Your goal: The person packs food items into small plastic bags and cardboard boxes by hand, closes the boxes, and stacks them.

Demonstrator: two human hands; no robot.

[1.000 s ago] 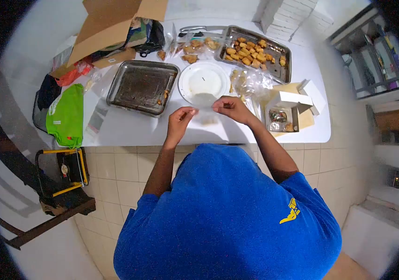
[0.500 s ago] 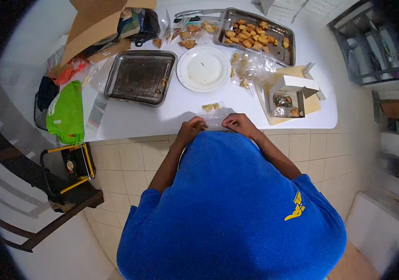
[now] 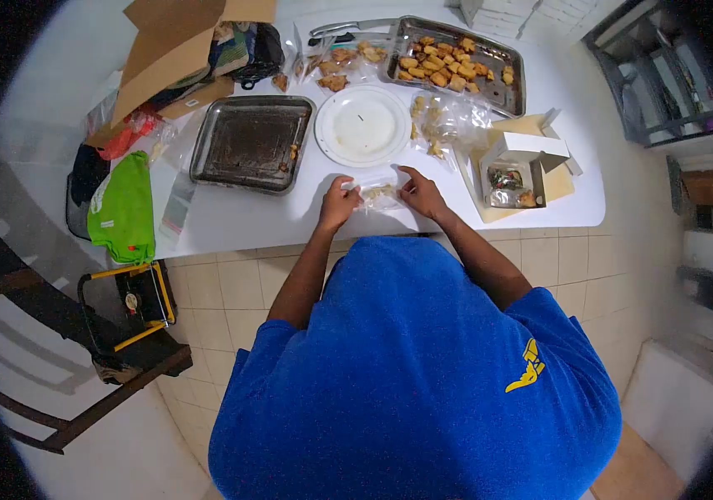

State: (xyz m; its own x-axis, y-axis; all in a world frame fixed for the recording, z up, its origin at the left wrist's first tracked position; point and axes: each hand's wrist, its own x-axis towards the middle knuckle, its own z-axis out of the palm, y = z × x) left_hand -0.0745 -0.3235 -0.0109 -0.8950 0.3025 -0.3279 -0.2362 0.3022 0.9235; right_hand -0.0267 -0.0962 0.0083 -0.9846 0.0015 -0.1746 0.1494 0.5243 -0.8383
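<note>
A small clear plastic bag [image 3: 380, 197] with pale yellow-brown food pieces inside lies near the table's front edge, below the white plate [image 3: 362, 125]. My left hand [image 3: 339, 205] grips its left side with fingers curled. At the right side of the bag, my right hand [image 3: 423, 196] pinches the plastic between thumb and fingers. The fingertips cover parts of the bag's edges. Nearest to the right hand is an open white box [image 3: 513, 171] with wrapped items in it.
A dark, mostly bare tray [image 3: 248, 142] sits left of the plate. Another tray [image 3: 511, 100] at the back right holds browned food pieces. Filled plastic bags [image 3: 452, 121] lie between plate and box. A knife [image 3: 352, 27], cardboard box [image 3: 169, 58] and green bag [image 3: 123, 204] are also there.
Both hands have moved forward, away from my body, to the sides of the plastic bag's filled part. Earlier they were at its near end by the table edge.
</note>
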